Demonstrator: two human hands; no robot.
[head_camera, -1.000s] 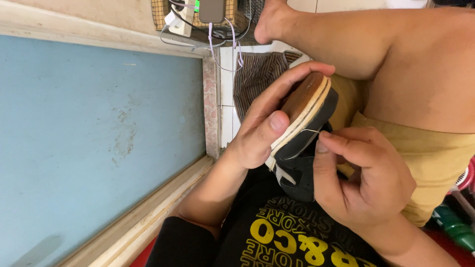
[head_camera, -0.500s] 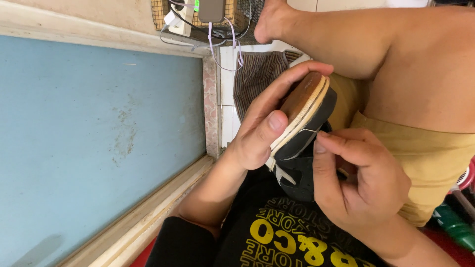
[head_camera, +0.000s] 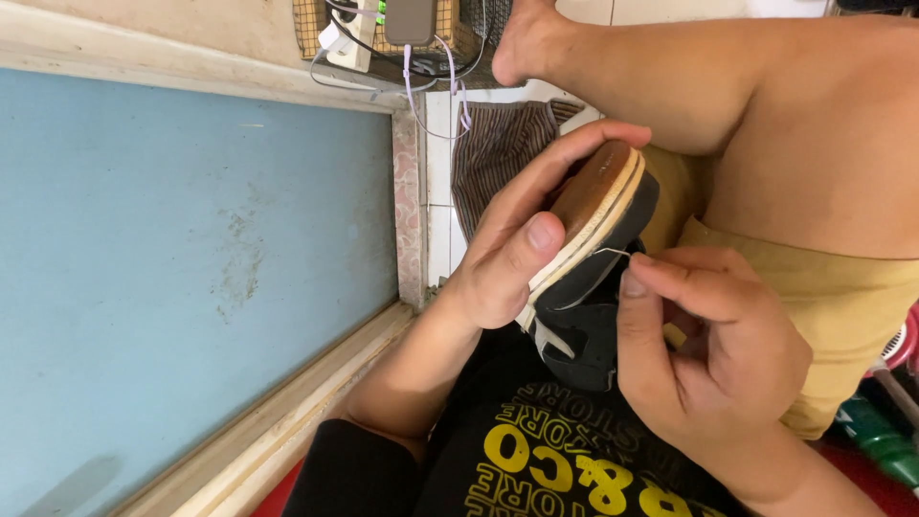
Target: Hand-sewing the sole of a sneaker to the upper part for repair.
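Since a moment ago our right hand has barely shifted, fingers still pinched on the thin thread, while our left hand stays clamped around the black, tan-soled shoe

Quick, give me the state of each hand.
Left hand: closed around the shoe.
Right hand: pinching a thin thread at the shoe's sole edge.

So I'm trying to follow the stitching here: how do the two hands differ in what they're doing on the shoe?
The left hand wraps around the shoe, fingers spread along the brown sole and thumb pressed on the pale edge; the right hand only pinches a thin thread at that edge. The left hand's fingers are stretched out, the right hand's curled. Both are bare and meet at the shoe's rim.
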